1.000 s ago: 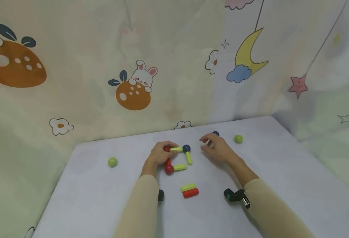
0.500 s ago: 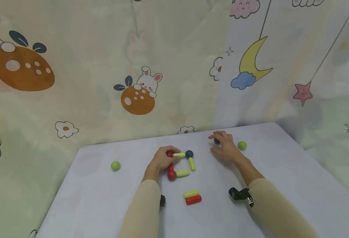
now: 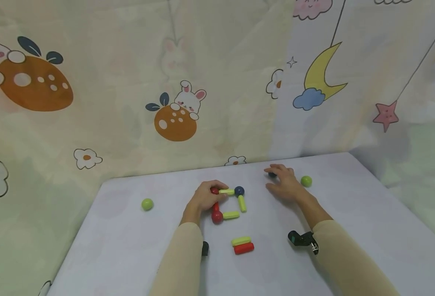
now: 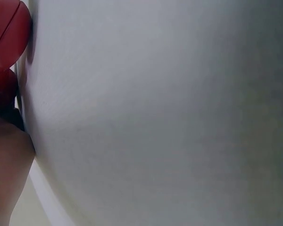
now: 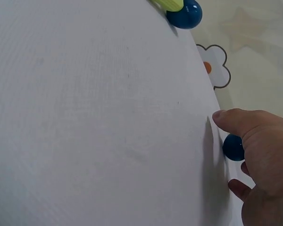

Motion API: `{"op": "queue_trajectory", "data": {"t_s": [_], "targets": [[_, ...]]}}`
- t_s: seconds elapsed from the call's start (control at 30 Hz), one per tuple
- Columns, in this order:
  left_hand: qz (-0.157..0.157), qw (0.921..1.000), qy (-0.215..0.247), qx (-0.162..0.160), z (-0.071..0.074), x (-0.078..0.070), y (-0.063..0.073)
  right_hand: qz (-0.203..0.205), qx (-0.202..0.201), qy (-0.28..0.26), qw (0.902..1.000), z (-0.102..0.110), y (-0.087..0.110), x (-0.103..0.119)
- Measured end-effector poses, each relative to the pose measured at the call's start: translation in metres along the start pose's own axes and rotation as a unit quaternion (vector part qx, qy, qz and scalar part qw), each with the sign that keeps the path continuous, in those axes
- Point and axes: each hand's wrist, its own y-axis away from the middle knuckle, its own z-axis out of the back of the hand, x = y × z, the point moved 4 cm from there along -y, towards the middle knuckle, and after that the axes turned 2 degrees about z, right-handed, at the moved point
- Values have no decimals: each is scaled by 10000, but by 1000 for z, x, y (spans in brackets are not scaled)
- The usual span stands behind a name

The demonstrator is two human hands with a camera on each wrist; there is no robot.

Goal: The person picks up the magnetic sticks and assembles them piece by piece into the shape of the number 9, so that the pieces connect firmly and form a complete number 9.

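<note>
In the head view my left hand (image 3: pixel 205 196) holds a red ball (image 3: pixel 214 190) at the far left corner of a construction of balls and rods. From that ball a yellow-green rod (image 3: pixel 226 192) runs to a dark blue ball (image 3: pixel 239 191), and a red rod (image 3: pixel 216 206) runs to a nearer red ball (image 3: pixel 217 217). Yellow-green rods (image 3: pixel 242 204) also stick out from the blue ball and the nearer red ball. My right hand (image 3: pixel 285 184), thumb apart from its fingers, reaches over a loose blue ball (image 5: pixel 234 148), partly hidden behind it in the right wrist view.
A loose yellow-green rod (image 3: pixel 241 241) and a loose red rod (image 3: pixel 244 248) lie side by side nearer me. One green ball (image 3: pixel 147 204) sits far left, another green ball (image 3: pixel 306 181) just right of my right hand. A patterned cloth (image 3: pixel 221 123) hangs behind the white table (image 3: pixel 121 255).
My right hand has moved away from me and right, its fingers now over the loose blue ball. My left hand stays at the red ball. The head view has shifted slightly.
</note>
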Motion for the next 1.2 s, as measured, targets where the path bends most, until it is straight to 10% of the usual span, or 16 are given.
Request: {"op": "queue_trajectory", "data": {"t_s": [0.7, 1.2], "targets": [[-153, 9998, -70, 144, -8, -2, 2, 313, -248, -227, 9989, -11, 32, -4], [-413, 9977, 255, 476, 17, -2, -3, 280, -180, -522, 9981, -16, 43, 16]]}}
